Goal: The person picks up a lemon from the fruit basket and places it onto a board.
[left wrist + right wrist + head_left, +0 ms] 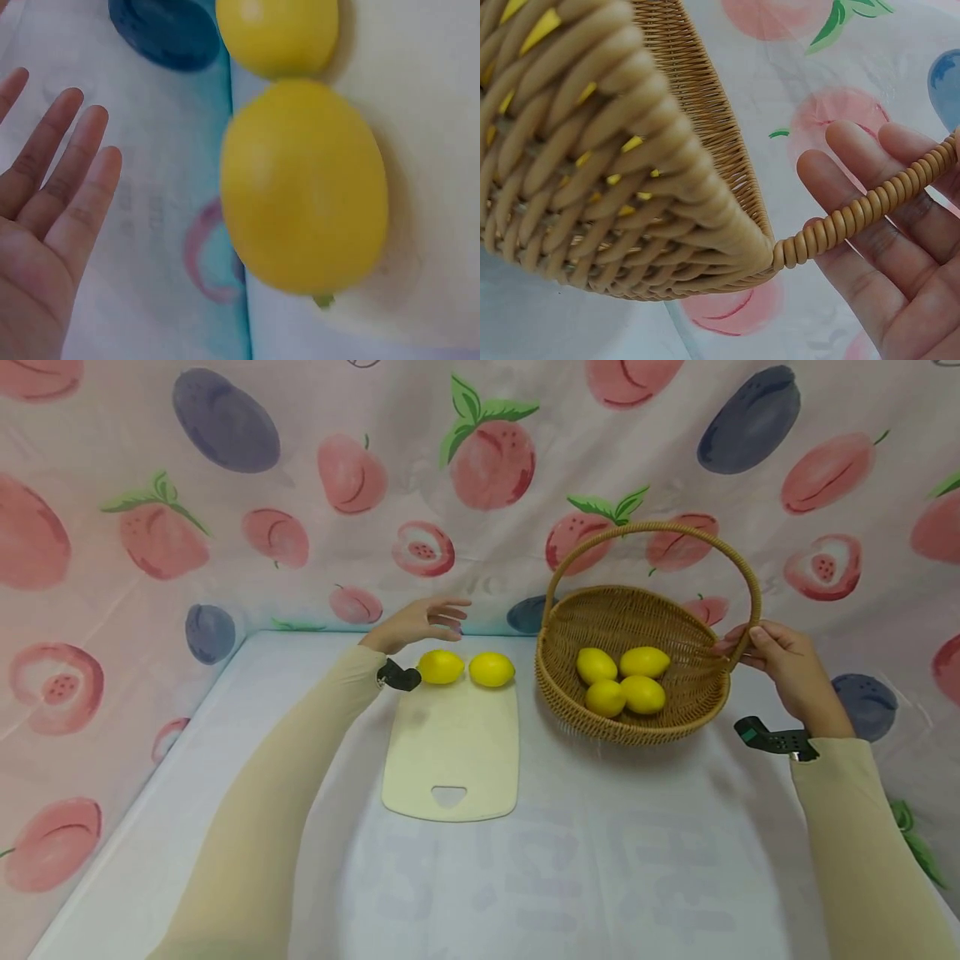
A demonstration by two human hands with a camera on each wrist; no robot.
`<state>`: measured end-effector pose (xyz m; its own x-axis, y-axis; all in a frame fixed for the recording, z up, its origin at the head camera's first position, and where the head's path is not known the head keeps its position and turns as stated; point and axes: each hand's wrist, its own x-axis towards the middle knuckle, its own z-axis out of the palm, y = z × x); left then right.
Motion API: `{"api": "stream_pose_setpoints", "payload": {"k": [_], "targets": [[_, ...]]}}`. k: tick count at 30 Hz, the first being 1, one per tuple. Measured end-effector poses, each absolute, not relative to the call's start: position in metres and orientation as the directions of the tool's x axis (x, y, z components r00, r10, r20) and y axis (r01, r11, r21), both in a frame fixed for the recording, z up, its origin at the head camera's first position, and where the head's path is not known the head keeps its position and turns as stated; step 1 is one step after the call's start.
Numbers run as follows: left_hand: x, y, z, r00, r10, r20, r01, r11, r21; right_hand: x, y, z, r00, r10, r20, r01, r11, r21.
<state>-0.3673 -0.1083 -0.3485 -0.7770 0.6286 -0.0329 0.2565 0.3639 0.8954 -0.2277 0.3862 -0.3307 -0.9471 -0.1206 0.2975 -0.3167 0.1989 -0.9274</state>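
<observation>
Two yellow lemons lie side by side at the far end of a cream cutting board. Just beyond them is my left hand, its fingers extended and holding nothing; in the left wrist view the nearer lemon fills the middle, apart from the fingers. On the right, my right hand holds a wicker basket by the lower right part of its arched handle, fingers behind and thumb in front. The basket leans with its opening towards me, and several lemons are clustered inside.
A white cloth-covered table spreads under everything. Behind it rises a fruit-print cloth backdrop. The board's slot faces the near side, and the basket stands close to the board's right edge.
</observation>
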Motion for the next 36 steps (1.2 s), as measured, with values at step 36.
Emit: {"api": "stream_pose_setpoints", "payload": {"k": [36], "targets": [[-0.353, 0.090, -0.294, -0.471, 0.877, -0.096, 0.458, 0.337, 0.823, -0.226, 0.388, -0.333, -0.941, -0.116, 0.319, -0.335, 0.173, -0.926]]}}
